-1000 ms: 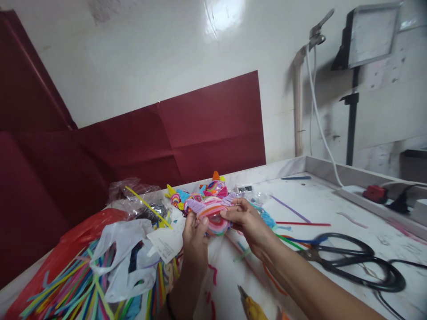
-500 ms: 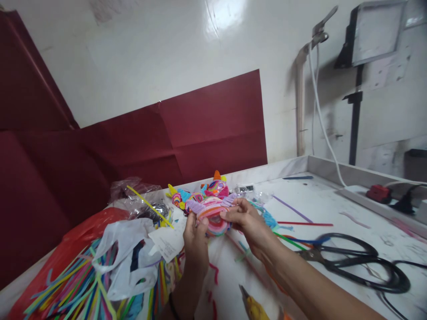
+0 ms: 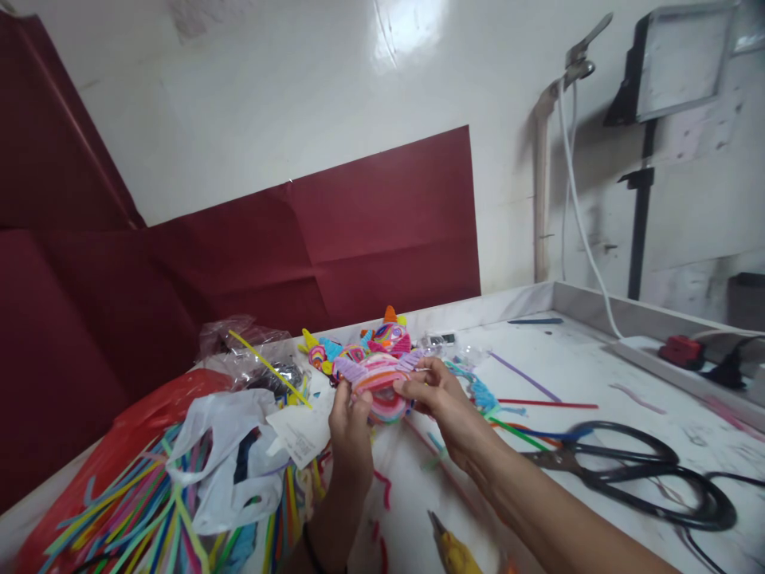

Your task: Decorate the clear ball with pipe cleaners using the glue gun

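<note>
**Both your hands on the coiled pipe-cleaner piece**

You hold the pink coiled pipe-cleaner piece (image 3: pixel 382 391) just above the white table (image 3: pixel 598 375), your left hand (image 3: pixel 350 426) pinching its left edge and your right hand (image 3: pixel 439 399) gripping its right side. Behind it lie more colourful pipe-cleaner figures (image 3: pixel 382 339). Loose pipe cleaners (image 3: pixel 137 510) and a white plastic bag (image 3: pixel 227 454) sit to your left, black scissors (image 3: pixel 633 470) to your right

Soft, even indoor light is falling on your work. Glare patch is shining on glossy wall (image 3: pixel 400 32) high above your hands (image 3: pixel 394 406). Lamp stand (image 3: pixel 642 199) far right of them is throwing dim shadow. Your forearms are blurring near bottom edge; wide lens is bending edges.
</note>
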The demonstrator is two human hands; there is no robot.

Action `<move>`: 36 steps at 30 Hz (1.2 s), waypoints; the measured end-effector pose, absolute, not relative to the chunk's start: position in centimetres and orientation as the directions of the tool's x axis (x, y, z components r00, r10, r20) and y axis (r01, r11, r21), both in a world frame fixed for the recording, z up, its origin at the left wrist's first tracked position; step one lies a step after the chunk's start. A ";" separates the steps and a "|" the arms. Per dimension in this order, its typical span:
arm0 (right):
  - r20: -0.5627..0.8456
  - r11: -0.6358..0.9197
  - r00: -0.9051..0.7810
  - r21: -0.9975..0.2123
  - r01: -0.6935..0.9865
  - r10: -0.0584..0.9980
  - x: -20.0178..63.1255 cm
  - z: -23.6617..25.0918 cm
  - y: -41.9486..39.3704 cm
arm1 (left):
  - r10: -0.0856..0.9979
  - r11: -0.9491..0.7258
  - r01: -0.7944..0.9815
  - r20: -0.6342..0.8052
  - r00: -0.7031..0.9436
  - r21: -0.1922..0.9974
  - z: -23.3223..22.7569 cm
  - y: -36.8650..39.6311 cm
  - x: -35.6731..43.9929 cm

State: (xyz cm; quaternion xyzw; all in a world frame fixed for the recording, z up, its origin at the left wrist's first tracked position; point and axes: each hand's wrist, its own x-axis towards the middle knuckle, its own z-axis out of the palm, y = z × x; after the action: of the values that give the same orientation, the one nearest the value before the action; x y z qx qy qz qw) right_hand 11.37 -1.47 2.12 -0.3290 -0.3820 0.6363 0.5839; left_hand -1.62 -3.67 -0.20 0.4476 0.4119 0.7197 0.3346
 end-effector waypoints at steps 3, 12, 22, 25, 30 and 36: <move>0.049 0.007 -0.076 -0.882 -0.471 0.996 11.0 1.9 -1.4 | 0.852 -0.440 -0.100 0.380 -0.361 0.892 -0.4 -3.6 -1.7; 0.174 0.135 -0.047 -0.884 -0.448 0.984 9.9 1.7 -2.3 | 0.824 -0.412 -0.044 0.352 -0.444 0.910 -0.9 -3.3 -1.6; 0.209 0.178 -0.042 -0.907 -0.382 0.977 9.9 1.3 -1.8 | 0.823 -0.385 -0.030 0.329 -0.463 0.922 -1.1 -3.4 -1.5; 0.208 0.201 0.017 -0.913 -0.356 0.978 9.7 1.3 -1.8 | 0.818 -0.378 -0.019 0.324 -0.475 0.926 -1.3 -3.3 -1.6; 0.211 0.220 0.061 -0.926 -0.308 0.976 9.4 0.7 -1.6 | 0.794 -0.384 -0.017 0.321 -0.516 0.923 -2.2 -2.9 -1.8; 0.204 0.225 0.105 -0.935 -0.273 0.973 9.0 -0.1 -1.3 | 0.828 -0.365 -0.107 0.270 -0.492 0.925 -2.0 -3.2 -1.3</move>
State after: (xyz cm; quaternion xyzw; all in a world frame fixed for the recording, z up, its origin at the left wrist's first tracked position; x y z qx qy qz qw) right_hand 9.00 -1.27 -0.07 -0.3840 -0.4558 0.4898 0.6363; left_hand -1.27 -3.17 -1.97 0.3887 0.4635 0.7289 0.3206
